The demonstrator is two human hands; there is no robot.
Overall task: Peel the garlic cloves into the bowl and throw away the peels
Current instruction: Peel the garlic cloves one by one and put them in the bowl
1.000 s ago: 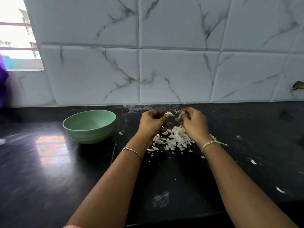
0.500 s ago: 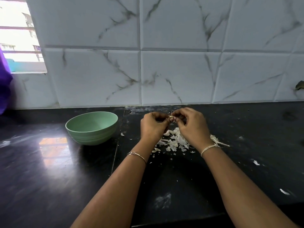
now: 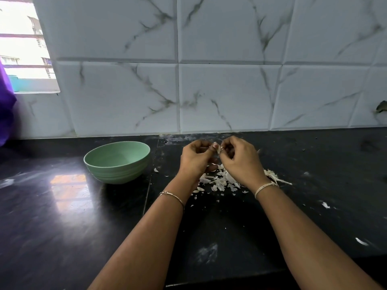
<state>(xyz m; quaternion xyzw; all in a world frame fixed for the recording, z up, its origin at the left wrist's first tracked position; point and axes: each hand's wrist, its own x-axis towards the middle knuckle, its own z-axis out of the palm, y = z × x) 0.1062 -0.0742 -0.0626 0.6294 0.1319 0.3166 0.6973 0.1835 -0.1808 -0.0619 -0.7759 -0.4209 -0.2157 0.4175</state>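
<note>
Garlic clove [image 3: 219, 149] pinched between left hand [image 3: 196, 158] and right hand [image 3: 240, 162] — above peels [image 3: 219, 181]

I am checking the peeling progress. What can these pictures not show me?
Head view only.
Garlic clove: mostly covered by fingers of left hand and right hand.
Green bowl: near wall hides its bottom.
Peel pile: partly behind the right hand; any cloves in it unclear.
</note>
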